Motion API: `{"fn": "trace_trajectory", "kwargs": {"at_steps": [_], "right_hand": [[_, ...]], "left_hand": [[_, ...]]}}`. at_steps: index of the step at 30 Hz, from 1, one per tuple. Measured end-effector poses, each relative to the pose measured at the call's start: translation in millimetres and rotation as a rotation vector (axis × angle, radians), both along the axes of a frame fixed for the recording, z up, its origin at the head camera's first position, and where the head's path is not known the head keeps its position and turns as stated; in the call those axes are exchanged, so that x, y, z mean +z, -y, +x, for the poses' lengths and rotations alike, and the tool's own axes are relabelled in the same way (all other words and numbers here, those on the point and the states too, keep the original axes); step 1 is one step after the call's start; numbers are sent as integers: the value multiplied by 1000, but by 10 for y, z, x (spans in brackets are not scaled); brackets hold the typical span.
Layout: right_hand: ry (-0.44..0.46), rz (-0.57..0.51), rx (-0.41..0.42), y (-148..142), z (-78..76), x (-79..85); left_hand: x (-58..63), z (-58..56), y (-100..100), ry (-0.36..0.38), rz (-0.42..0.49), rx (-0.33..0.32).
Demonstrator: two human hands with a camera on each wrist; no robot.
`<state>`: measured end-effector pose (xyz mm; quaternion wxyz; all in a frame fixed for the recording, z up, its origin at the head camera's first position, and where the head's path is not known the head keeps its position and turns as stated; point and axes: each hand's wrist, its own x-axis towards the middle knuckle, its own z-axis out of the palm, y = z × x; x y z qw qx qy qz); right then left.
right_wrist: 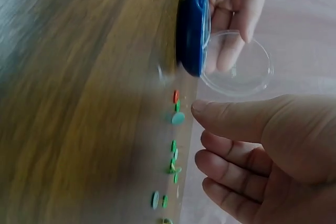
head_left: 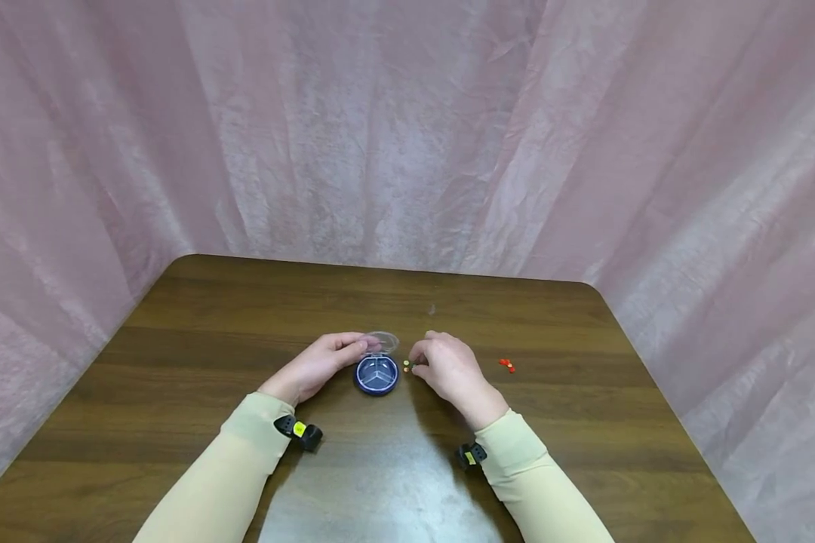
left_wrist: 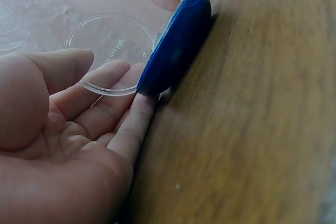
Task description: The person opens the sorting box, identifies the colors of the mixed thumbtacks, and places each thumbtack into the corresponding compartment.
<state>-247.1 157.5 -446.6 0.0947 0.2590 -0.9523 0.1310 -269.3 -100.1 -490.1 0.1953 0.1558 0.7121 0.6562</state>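
On the bench, head view: a round blue case stands with its clear lid raised on the far side; dividers form three compartments. The left hand is at the lid. The right hand is just beside a green-and-orange cluster; a red cluster lies beyond it to the right. Assessed hazard: a sideways brush of the right hand could scatter either loose group.

Left wrist view: the left fingers extend behind the lid, relaxed rather than clenched, the lowest apparently against the case. Whether the thumb bears on the lid cannot be told. Assessed hazard: pressure there could strain the hinge, drop the lid or tilt the case.

Right wrist view: the right thumb and fingers stand apart, with no piece seen between them. Thin green pieces and one red piece lie near the thumb. Assessed hazard: such small pieces offer little purchase, so a hasty pinch could flick one away.
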Motion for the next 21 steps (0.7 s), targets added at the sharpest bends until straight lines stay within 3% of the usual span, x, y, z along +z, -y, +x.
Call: {"fn": "trace_trajectory", "kwargs": {"at_steps": [9, 21], "right_hand": [[-74, 82, 16, 101, -3, -55], [-81, 147, 5, 137, 13, -112]], "left_hand": [[-24, 24, -15, -15, 15, -15], [-15, 16, -25, -20, -2, -13]]}}
